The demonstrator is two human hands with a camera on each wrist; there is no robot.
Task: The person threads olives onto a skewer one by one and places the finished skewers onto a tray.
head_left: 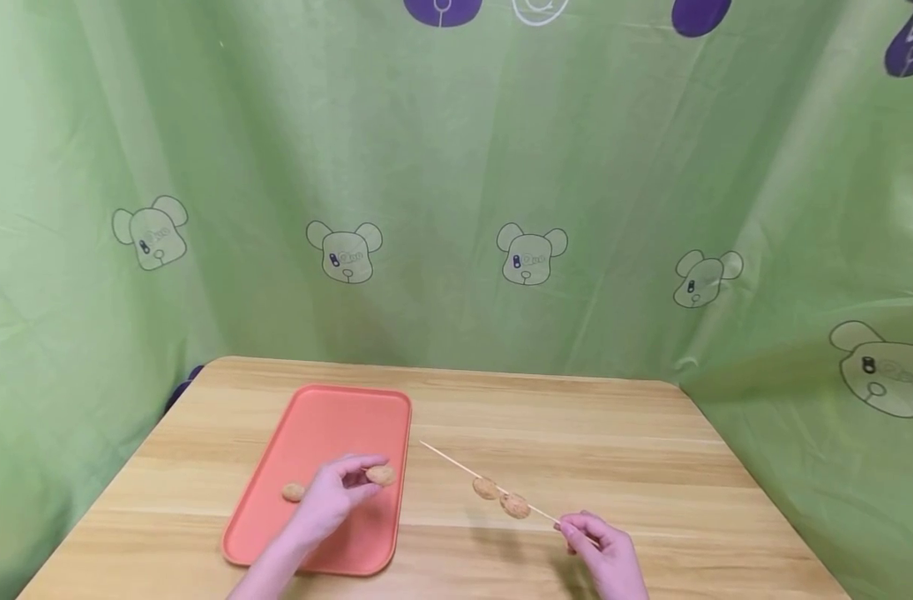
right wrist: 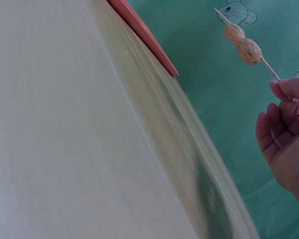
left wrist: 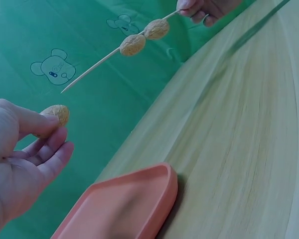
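My left hand (head_left: 329, 498) pinches a brown, wrinkled, oval ball (head_left: 381, 475) between thumb and fingers, above the right side of a coral-pink tray (head_left: 344, 417). Another such loose ball (head_left: 293, 492) lies in the tray, left of that hand. Over the table to the right, my right hand (head_left: 606, 554) grips the lower end of a thin wooden skewer (head_left: 447, 458). Two similar balls, an upper one (left wrist: 133, 45) and a lower one (left wrist: 157, 29), are threaded side by side on it. In the left wrist view the bare pointed tip is near the held ball but apart from it.
The light wooden table (head_left: 689, 483) extends right of the tray. Green curtain (head_left: 441, 317) with bear-head prints hangs behind the table and along both sides. The tray's raised rim (head_left: 406, 442) runs between the two hands.
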